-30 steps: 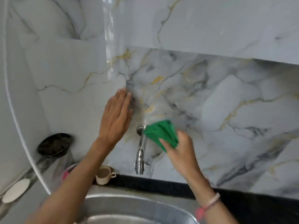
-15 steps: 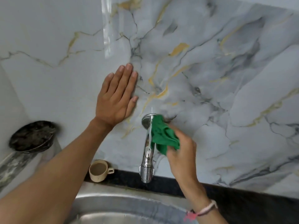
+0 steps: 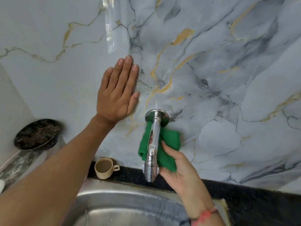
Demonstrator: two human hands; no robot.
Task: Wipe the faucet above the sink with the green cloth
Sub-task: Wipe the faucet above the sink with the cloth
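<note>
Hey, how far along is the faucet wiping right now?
Mid-wipe. The right hand presses the green cloth behind the faucet spout, just below its wall flange. The left hand lies flat on the wall. How much is already wiped can't be told; the spout's front and the tip above the sink appear uncovered.

I can see no words, numbers or signs to read anywhere near my fingers.

beige cup (image 3: 104, 167) stands on black counter (image 3: 254, 201) beside steel sink (image 3: 117, 203)
</note>
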